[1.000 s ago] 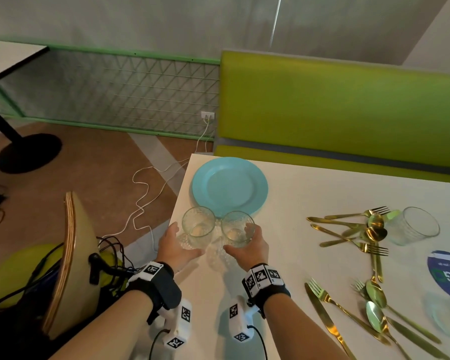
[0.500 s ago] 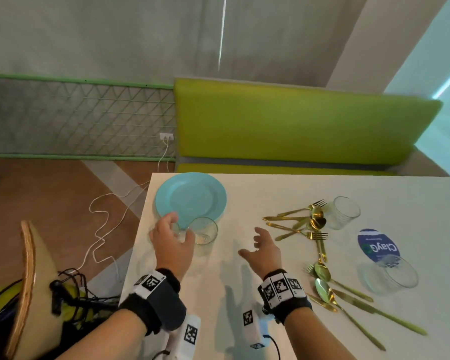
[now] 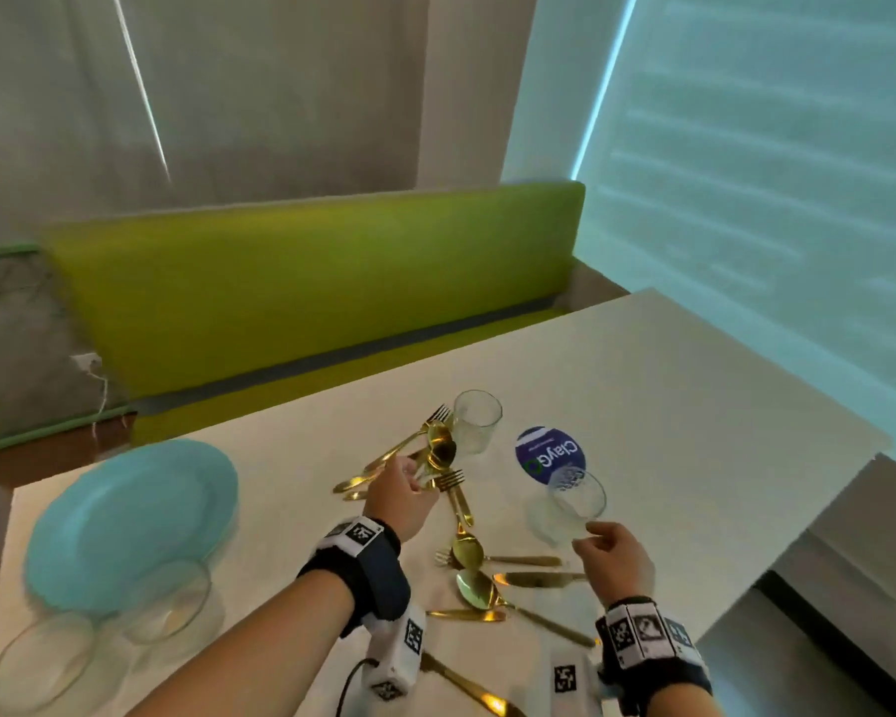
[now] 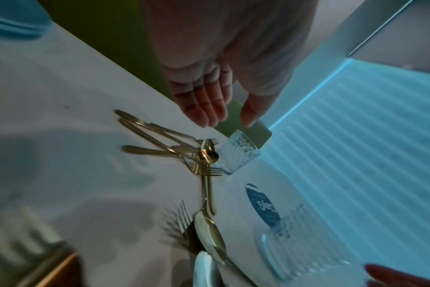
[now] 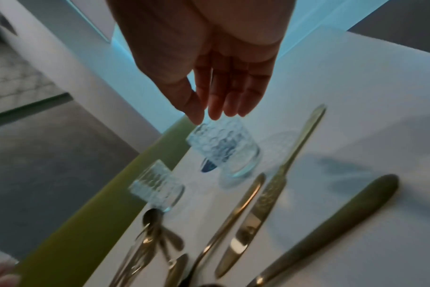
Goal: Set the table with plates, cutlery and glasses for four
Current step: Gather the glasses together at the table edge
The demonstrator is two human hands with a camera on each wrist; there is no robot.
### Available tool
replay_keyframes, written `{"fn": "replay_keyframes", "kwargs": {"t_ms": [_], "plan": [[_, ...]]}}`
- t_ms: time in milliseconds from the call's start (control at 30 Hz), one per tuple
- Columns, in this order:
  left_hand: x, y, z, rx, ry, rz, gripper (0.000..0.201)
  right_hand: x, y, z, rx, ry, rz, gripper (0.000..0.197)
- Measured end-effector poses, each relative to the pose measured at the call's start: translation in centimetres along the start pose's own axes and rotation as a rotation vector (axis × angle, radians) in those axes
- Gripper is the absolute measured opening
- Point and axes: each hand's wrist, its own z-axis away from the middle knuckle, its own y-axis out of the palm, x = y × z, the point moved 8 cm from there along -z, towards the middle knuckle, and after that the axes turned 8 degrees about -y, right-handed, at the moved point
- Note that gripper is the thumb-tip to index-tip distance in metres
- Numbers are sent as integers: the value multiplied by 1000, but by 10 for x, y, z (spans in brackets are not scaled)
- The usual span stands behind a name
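Note:
A stack of turquoise plates (image 3: 125, 520) lies at the table's left end, with two empty glasses (image 3: 164, 600) (image 3: 37, 664) standing in front of it. Gold cutlery (image 3: 435, 458) is scattered mid-table. My left hand (image 3: 409, 478) hovers over the far cutlery pile (image 4: 204, 155) with fingers (image 4: 204, 110) extended and holds nothing. A far glass (image 3: 477, 421) stands beside that pile. My right hand (image 3: 590, 535) is open, its fingertips (image 5: 218, 110) right at the rim of the near glass (image 5: 224, 143); I cannot tell whether they touch it.
A round blue sticker (image 3: 549, 455) lies between the far glass and the near glass. More forks, spoons and knives (image 3: 539, 579) lie between my wrists. A green bench (image 3: 306, 282) runs along the far side. The white table (image 3: 694, 406) ends at its right edge (image 3: 823, 489).
Both hands let go of the two glasses by the plates and moved right. The left hand is now over the cutlery pile, the right hand at the near glass. The view swung right.

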Motion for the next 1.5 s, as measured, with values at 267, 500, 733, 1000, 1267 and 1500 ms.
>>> {"fn": "replay_keyframes", "kwargs": {"t_ms": [267, 500, 733, 1000, 1267, 1500], "plan": [[-29, 58, -91, -23, -120, -125, 96, -49, 10, -47, 104, 75, 63, 82], [-32, 82, -137, -102, -103, -219, 106, -57, 22, -78, 230, 20, 65, 108], [-34, 94, -150, -137, -124, -171, 92, -53, 31, -92, 276, -53, 79, 105], [-51, 74, -136, -158, -70, -38, 82, -45, 45, -99, 235, -145, 39, 90], [-46, 1, -61, -187, 107, 228, 85, 12, 27, -95, 136, -259, -93, 73], [42, -70, 29, -278, 52, 378, 78, 80, 58, -26, 222, -433, -187, 67]]}}
